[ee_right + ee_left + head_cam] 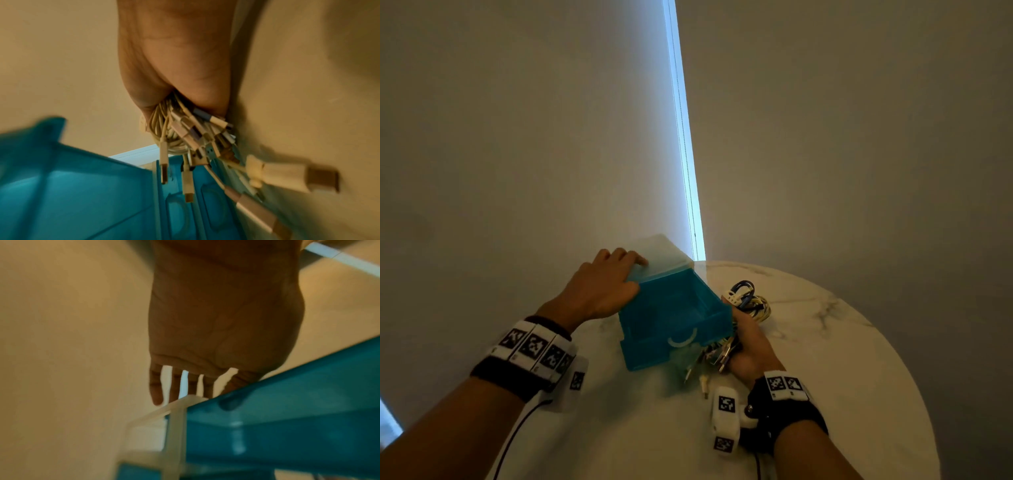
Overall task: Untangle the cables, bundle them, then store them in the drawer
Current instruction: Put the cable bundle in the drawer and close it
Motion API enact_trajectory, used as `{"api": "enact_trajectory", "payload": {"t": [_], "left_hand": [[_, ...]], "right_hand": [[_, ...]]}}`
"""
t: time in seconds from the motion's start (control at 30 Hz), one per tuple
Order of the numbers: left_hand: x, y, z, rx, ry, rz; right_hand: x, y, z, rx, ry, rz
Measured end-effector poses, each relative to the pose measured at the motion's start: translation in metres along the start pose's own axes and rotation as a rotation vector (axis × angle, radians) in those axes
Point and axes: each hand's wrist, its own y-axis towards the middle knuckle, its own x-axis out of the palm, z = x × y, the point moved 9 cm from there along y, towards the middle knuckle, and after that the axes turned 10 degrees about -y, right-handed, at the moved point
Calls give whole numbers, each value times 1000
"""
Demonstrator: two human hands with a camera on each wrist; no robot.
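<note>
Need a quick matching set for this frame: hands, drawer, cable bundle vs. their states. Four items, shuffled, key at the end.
Things:
1. left hand
2. right hand
3. drawer
4. cable bundle

States:
A. pulled open, nothing inside
B. gripped, connectors dangling
C. rests on the drawer unit's top
D. grips cables beside the drawer

Pairs: 1-C, 2-D, 3-A, 4-B

The head camera is looking down and forward over a round marble table [825, 342] toward a wall. Each wrist camera is peering along its palm from very close, tilted upward. All three views are sharing the teal drawer [671, 318].
</note>
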Motion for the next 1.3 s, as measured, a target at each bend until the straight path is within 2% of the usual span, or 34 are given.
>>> {"api": "enact_trajectory", "payload": {"t": [0.1,0.2,0.27,0.43,0.5,0.57,0.63,0.7,0.77,0.83,0.9,0.93,1.0,1.1,1.17,1.23,1.3], "left_hand": [[-14,3,6,-16,46,82],[-3,13,-3,25,-247,-29],[3,14,-15,54,-380,-20],[8,21,-36,-40,-298,35],[4,18,-39,-54,-284,68],[8,19,-35,-50,-273,84],[7,16,-35,-58,-257,107],[6,18,-37,-70,-229,124],[5,18,-37,-79,-203,127],[4,15,-37,-91,-190,124],[2,10,-36,-112,-169,118],[2,8,-35,-121,-143,119],[0,4,-34,-126,-96,136],[-2,3,-35,-138,-144,153],[-3,4,-35,-147,-167,146],[-3,5,-37,-147,-172,147],[-4,7,-39,-152,-174,151]], "right_hand": [[3,-8,-5,-26,-50,-4],[4,-21,-10,-77,-95,22],[-1,-20,-13,-83,-135,47],[-22,-25,-43,-180,-218,290],[-22,-39,-66,-306,-361,403],[-19,-62,-98,-503,-549,536],[6,-98,-132,-724,-722,643],[50,-136,-161,-937,-855,671],[113,-153,-177,-1045,-1093,533],[176,-143,-171,-1053,-1511,344],[214,-121,-147,-984,-2019,249],[220,-108,-133,-887,-2210,209],[218,-90,-109,-651,-2421,105],[194,-67,-92,-272,-2499,3],[184,-53,-83,-84,-2527,-82],[178,-44,-74,38,-2466,-168],[177,-41,-69,86,-2406,-223]]}}
